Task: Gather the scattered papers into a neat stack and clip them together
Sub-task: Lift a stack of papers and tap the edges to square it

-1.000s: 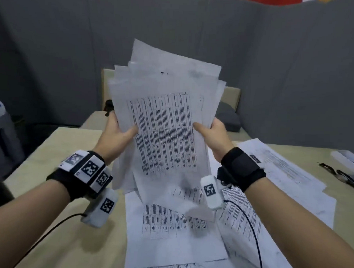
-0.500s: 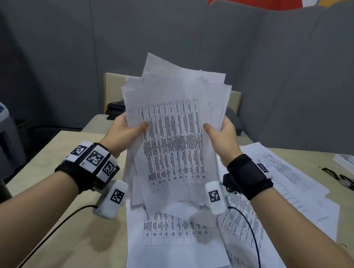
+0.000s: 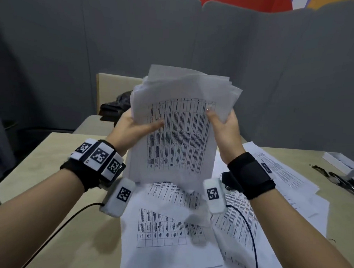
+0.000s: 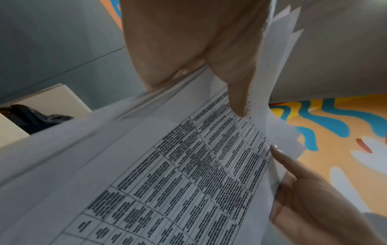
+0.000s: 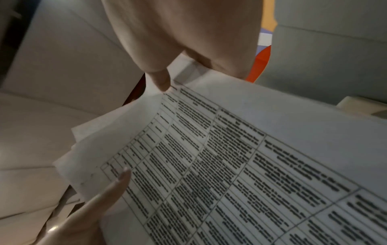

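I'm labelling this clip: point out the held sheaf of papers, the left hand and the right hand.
held sheaf of papers (image 3: 178,134): head view, on the printed table of the front sheet.
left hand (image 3: 131,130): head view, back of the hand.
right hand (image 3: 227,132): head view, palm side.

Head view: looks forward and down over both forearms at the tabletop (image 3: 49,168), grey partition behind. Left wrist view: close, along the palm, facing up across the sheaf of papers (image 4: 167,165). Right wrist view: same closeness from the opposite edge. All three share the sheaf's printed front sheet.

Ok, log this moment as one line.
left hand grips paper stack | right hand grips stack | upright above table | unclipped
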A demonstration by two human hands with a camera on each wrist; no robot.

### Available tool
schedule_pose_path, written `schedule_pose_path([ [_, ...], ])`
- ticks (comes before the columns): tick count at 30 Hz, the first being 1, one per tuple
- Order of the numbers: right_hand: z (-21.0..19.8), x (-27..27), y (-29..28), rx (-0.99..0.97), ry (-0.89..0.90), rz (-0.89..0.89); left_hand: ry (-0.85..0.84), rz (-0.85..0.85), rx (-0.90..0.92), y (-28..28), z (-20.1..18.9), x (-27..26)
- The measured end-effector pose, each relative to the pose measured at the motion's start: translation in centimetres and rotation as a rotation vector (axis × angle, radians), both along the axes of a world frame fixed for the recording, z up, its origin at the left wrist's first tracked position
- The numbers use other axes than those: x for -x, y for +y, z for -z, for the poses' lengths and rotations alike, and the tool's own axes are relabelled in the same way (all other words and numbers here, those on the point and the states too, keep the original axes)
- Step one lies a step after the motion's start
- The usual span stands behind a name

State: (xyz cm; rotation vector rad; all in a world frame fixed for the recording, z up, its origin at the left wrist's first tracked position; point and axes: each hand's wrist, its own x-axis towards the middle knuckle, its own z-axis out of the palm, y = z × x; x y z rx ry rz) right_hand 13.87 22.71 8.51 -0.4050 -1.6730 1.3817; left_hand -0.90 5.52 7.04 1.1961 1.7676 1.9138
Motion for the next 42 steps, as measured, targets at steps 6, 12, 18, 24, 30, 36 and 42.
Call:
schedule_pose_path([
  [6,-3.0,-1.0,1.3,-0.414,-0.228,0.331,0.049,-0.135,0.055,0.7,-0.9,0.8],
  [12,-8.6,-1.6,-0.8,-0.971,-0.591,0.259,0.389,-0.161,0.132,0.6,-3.2,-0.5],
  [18,-8.8,-2.1,0.7,-0.706,-0.52,0.037,0.607,-0.273,0.057,-0.5,-4.9,-0.2],
  [24,-3.9,-4.3,4.8,-0.194,-0.211,0.058,0.361,-0.609,0.258,-3.8,0.0,6.0],
  [30,2.7,-4.0,5.1,0.117,-0.117,-0.058,-0.253,-0.315,0.093,-3.3,3.1,5.2],
  [36,7.3,-2.9,5.6,0.167,-0.26,-0.016,-0.113,-0.334,0.216,-3.4,6.4,4.4],
  [42,8.2,-1.2,5.2,0.12,-0.322,0.099,-0.103,-0.344,0.204,-3.2,7.7,3.8],
])
